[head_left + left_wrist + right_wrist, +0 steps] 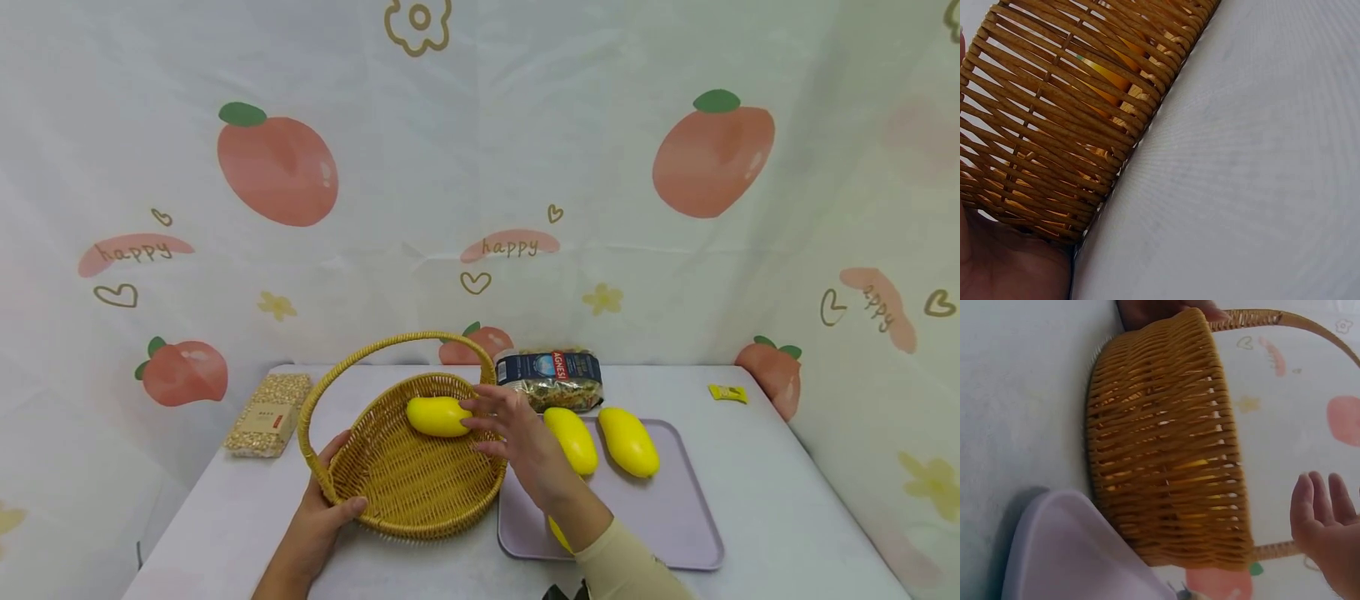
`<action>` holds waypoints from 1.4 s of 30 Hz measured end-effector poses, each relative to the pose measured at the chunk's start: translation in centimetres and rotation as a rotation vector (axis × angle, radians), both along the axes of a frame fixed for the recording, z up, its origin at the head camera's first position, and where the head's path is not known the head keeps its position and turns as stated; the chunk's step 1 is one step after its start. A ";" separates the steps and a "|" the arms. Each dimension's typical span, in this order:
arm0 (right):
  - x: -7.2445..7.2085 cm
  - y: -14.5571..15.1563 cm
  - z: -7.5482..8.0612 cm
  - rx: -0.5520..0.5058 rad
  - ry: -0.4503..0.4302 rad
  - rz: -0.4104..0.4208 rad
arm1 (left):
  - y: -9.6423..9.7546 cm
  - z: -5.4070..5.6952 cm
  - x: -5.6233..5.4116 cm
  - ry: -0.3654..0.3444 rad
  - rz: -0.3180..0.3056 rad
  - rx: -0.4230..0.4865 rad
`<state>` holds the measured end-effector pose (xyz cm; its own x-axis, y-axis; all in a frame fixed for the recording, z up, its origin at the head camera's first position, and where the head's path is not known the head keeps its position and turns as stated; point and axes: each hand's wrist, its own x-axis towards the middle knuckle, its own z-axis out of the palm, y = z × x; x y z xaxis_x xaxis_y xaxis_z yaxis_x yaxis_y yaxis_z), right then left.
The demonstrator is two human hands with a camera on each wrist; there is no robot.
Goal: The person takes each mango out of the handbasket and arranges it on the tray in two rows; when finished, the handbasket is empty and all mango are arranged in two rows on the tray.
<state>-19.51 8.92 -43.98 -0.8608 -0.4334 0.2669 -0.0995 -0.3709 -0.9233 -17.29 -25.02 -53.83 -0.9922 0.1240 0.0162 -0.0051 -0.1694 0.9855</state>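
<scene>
A woven wicker basket (420, 492) with a tall arched handle stands on the white table. My left hand (318, 517) holds its left side, thumb over the rim and the other fingers outside, by the foot of the handle. One yellow mango (435, 417) lies inside at the back. Over the basket's right rim is my right hand (517, 433), its fingers spread and straight, fingertips right beside that mango and nothing gripped. On the lilac tray (675, 533), two mangoes (628, 442) lie in plain sight; another is mostly hidden under my right forearm.
Behind the tray lies a clear bag of pasta (551, 379) with a dark label. A vacuum-packed block of pale grains (266, 417) sits at the back left of the table. Toward the right edge is a small yellow wrapped packet (727, 393). A printed curtain (480, 167) hangs behind.
</scene>
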 end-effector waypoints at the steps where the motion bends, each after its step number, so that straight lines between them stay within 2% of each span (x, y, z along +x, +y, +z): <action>1: -0.2 -0.4 -0.2 0.006 -0.008 -0.008 | 0.0 0.0 0.0 0.001 0.002 -0.003; 6: -1.5 -2.2 -1.5 0.088 -0.042 -0.040 | 0.0 0.0 0.0 0.004 0.002 -0.002; 12: -2.9 -4.0 -2.5 0.198 -0.064 -0.129 | -0.1 -0.1 -0.1 0.000 -0.002 -0.001; 15: -3.5 -4.8 -2.8 0.265 -0.007 -0.167 | -0.2 -0.1 -0.1 0.007 -0.005 -0.005; 20: -4.1 -5.8 -3.5 0.450 0.126 -0.217 | -0.1 0.0 -0.2 0.014 -0.003 -0.019; 24: -4.4 -6.5 -3.7 0.591 0.150 -0.246 | -0.1 0.0 -0.1 0.009 0.002 -0.028; 27: -4.6 -6.8 -3.9 0.697 0.157 -0.251 | 0.0 -0.1 0.0 0.008 0.004 -0.026; 32: -4.9 -7.5 -4.1 0.856 0.190 -0.213 | -0.1 -0.2 -0.1 0.022 -0.006 -0.014; 39: -4.8 -8.4 -4.7 1.004 0.201 -0.227 | -0.1 -0.2 -0.1 0.027 -0.023 -0.016; 42: -4.7 -8.8 -4.6 1.033 0.204 -0.226 | -0.2 -0.2 0.0 0.029 -0.025 -0.016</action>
<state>-24.21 0.09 -48.58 -0.9300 -0.3673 0.0101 -0.2551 0.6256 -0.7372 -17.32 -25.22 -54.00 -0.9879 0.1491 0.0431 0.0198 -0.1540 0.9879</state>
